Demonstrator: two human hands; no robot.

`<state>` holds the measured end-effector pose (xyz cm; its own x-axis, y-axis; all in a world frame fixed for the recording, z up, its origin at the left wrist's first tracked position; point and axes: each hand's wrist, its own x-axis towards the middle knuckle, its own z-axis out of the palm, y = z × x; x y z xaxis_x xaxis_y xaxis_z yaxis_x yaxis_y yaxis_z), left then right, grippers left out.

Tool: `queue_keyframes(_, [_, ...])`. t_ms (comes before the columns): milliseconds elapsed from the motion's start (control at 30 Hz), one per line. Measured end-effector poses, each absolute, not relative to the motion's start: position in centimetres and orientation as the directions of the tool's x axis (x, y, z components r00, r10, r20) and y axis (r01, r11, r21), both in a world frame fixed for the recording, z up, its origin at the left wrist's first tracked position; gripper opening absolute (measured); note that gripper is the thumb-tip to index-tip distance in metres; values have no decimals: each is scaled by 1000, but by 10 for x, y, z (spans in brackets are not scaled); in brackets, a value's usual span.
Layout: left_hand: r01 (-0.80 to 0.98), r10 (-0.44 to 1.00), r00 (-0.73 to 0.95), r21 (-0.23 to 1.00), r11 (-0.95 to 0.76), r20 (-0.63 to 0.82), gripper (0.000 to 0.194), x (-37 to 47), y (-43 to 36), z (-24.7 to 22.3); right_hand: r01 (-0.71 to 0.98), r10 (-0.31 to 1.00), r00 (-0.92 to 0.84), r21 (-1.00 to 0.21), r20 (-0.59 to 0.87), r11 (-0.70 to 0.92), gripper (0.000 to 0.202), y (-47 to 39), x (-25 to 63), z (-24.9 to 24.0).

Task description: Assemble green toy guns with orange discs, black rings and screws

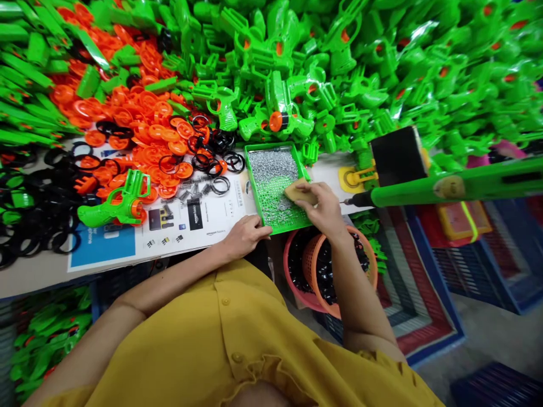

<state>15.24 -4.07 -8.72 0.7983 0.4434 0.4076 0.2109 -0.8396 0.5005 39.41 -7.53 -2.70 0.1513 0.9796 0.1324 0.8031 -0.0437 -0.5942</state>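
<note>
A green perforated tray [275, 226] lies at the table's front edge. Small silvery metal pieces [271, 163], too tiny to name surely but screw-like, are heaped at its far end and scattered over its holes. My left hand [246, 236] is closed on the tray's near left corner. My right hand [321, 208] pinches a flat tan piece [300, 192], perhaps a sponge or scraper, against the tray's right half. Left of the tray, a green toy gun half [116, 204] rests on a printed sheet [199, 223].
Green toy gun parts [275, 45] pile across the back, with orange discs [148, 124] and black rings [29, 220] at left. An electric screwdriver [449, 183] hangs at right by a black block [399, 155]. Baskets [311, 271] and crates [428, 299] stand below.
</note>
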Motion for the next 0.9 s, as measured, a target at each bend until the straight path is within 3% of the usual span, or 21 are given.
queue_keyframes(100, [207, 450, 795, 515, -832, 407, 31, 150, -41, -92, 808, 998, 59, -587, 10, -42, 30, -76, 392, -24])
queue_keyframes(200, [208, 455, 808, 542, -814, 374, 31, 150, -41, -98, 753, 989, -114, -658, -97, 22, 32, -66, 389, -18])
queue_keyframes(267, [204, 447, 822, 550, -810, 354, 31, 150, -40, -100, 741, 996, -82, -670, -28, 42, 34, -49, 387, -17])
queue_keyframes(367, [201, 432, 834, 540, -817, 344, 30, 151, -40, -100, 786, 981, 116, -618, 159, 7, 34, -13, 379, -24])
queue_keyframes(467, [198, 428, 829, 525, -828, 361, 31, 151, -40, -99, 827, 979, 124, -563, 162, -12, 30, 14, 366, -31])
queue_keyframes(700, [206, 436, 817, 517, -831, 376, 28, 153, -40, -102, 840, 972, -80, -540, -222, -54, 20, -10, 355, -4])
queue_keyframes(800, [199, 429, 823, 518, -832, 373, 27, 153, -39, -103, 858, 999, 31, -511, -44, -49, 19, -2, 353, -1])
queue_keyframes(900, [202, 434, 824, 528, -825, 363, 27, 152, -39, -103, 855, 997, -35, -515, 65, 63, 18, 12, 344, -14])
